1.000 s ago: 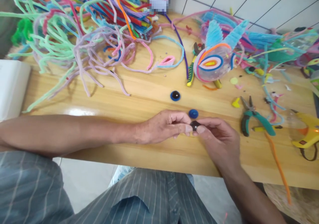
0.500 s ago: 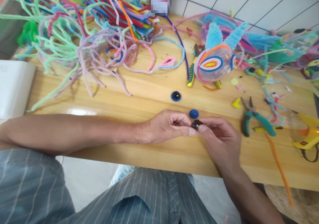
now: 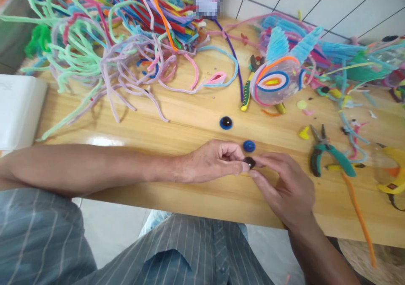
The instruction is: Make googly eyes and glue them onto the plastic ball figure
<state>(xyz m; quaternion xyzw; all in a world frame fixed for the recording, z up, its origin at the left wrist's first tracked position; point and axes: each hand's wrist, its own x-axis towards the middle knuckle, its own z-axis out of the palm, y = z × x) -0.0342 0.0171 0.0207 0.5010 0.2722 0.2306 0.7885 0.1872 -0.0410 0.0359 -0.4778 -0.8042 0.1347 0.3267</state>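
Note:
My left hand (image 3: 211, 162) pinches a small glossy black dome (image 3: 249, 163), like a toy eye, between thumb and forefinger. At the dome's right side is my right hand (image 3: 284, 188), thumb and forefinger parted. Its forefinger is close to the dome's edge; whether it touches I cannot tell. Just beyond the fingertips lies a small blue coiled disc (image 3: 249, 146). Farther up the table sits a black dome on a blue disc (image 3: 225, 123). Behind them stands a clear rounded body (image 3: 292, 86) with blue fuzzy ears and a ringed orange, white and blue patch.
Tangled pipe cleaners (image 3: 126, 65) cover the back left. Teal-handled pliers (image 3: 332, 154) and a yellow glue gun (image 3: 394, 171) lie at right. Green-handled pliers (image 3: 246, 93) rest beside the clear body. An orange pipe cleaner (image 3: 360, 217) overhangs the front edge. A white box (image 3: 19, 112) stands at left.
My right thumb has come off the black dome and the right hand has shifted slightly right and down. The left hand keeps its pinch. The view has shifted a little.

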